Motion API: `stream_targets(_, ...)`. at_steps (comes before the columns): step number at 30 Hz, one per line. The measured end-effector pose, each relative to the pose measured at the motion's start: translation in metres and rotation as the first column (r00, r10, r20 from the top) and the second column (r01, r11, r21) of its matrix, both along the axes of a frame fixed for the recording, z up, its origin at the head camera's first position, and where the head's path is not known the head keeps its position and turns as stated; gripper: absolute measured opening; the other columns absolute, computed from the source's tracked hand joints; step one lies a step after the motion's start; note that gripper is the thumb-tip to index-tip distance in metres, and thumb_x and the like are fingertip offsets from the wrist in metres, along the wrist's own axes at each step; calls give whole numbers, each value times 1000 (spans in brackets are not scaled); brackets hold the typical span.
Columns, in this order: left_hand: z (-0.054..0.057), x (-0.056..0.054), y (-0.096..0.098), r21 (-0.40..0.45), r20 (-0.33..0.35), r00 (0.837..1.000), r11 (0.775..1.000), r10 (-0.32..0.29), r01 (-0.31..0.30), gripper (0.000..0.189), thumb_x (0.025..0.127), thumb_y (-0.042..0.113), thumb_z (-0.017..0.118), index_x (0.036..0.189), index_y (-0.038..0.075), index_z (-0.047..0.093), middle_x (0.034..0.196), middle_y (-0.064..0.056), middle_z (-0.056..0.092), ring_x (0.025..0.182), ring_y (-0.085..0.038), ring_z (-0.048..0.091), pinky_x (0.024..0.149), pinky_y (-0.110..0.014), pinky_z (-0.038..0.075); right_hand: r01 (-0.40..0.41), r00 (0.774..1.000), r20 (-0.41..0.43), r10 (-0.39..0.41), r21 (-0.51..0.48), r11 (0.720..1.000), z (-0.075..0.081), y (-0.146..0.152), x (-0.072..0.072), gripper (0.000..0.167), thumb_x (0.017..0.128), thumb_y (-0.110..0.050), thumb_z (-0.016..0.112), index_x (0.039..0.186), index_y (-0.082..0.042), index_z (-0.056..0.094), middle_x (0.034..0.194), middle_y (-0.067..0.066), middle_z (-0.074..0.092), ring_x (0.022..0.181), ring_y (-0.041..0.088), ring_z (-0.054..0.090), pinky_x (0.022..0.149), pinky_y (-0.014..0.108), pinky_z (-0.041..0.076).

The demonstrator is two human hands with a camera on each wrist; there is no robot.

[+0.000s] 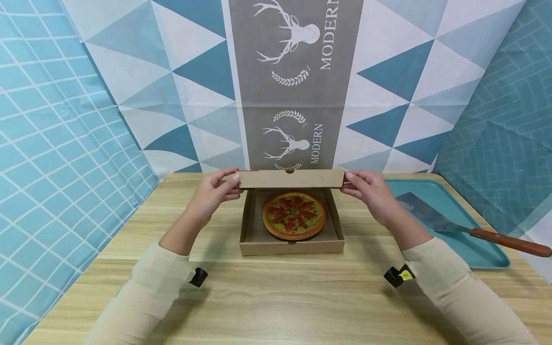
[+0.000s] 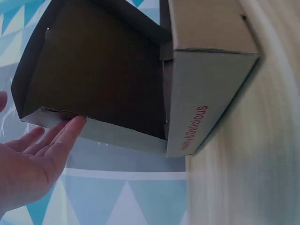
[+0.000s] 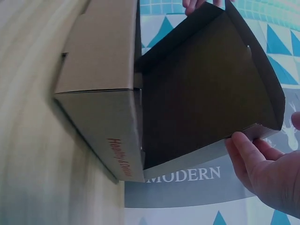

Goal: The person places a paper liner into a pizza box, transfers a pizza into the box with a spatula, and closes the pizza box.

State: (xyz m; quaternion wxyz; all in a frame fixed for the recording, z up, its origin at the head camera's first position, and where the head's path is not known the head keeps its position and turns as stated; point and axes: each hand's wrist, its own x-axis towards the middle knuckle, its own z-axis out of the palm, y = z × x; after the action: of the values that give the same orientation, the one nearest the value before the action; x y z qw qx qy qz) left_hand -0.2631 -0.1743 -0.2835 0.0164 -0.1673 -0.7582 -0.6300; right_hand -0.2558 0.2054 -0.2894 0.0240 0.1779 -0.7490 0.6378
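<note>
A cardboard pizza box [image 1: 291, 248] sits on the table with its lid [image 1: 291, 178] raised at a slant. Inside the box lies a pizza [image 1: 294, 216] with red slices and dark bits on a greenish-yellow top. My left hand [image 1: 218, 188] pinches the lid's left front corner, thumb at the front flap and fingers along the side. At the opposite corner, my right hand [image 1: 364, 191] grips the lid the same way. The lid's brown inner face [image 2: 103, 65] shows in the left wrist view, and red lettering marks the box's side wall [image 3: 103, 126] in the right wrist view.
To the right lies a blue-green tray [image 1: 485, 254] with a pizza server [image 1: 431, 213] across it, its wooden handle [image 1: 509, 241] sticking out past the tray's right edge. Behind the wooden table [image 1: 276, 297] hangs a patterned cloth [image 1: 297, 96].
</note>
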Motion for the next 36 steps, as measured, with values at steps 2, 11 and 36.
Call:
stream_targets(2, -2, 4, 1, -25, 4, 1000, 1000, 1, -1, 55, 101, 25, 55, 146, -3, 40, 124, -27, 56, 110, -33, 62, 92, -39, 52, 2, 1000, 17, -2, 19, 1000, -3, 1, 4, 55, 105, -29, 46, 135, 17, 41, 128, 27, 50, 100, 6, 62, 93, 25, 50)
stream_targets(11, -14, 19, -1, -175, 5, 1000, 984, 22, -21, 54, 96, 24, 64, 140, -4, 48, 123, -22, 62, 102, -20, 65, 90, -34, 53, -1, 998, 56, -12, 218, 976, -13, 8, 16, 61, 101, -33, 55, 144, 6, 38, 134, 24, 50, 114, 25, 60, 96, 32, 50)
stream_targets(36, -44, 34, -1, -527, -104, 995, 848, 7, -61, 67, 75, 27, 86, 127, -6, 61, 107, -10, 70, 91, -20, 68, 79, -33, 57, -126, 991, 24, 134, 527, 841, -39, 6, 25, 68, 84, -7, 76, 140, 11, 42, 138, 31, 48, 114, 38, 59, 84, 36, 56)
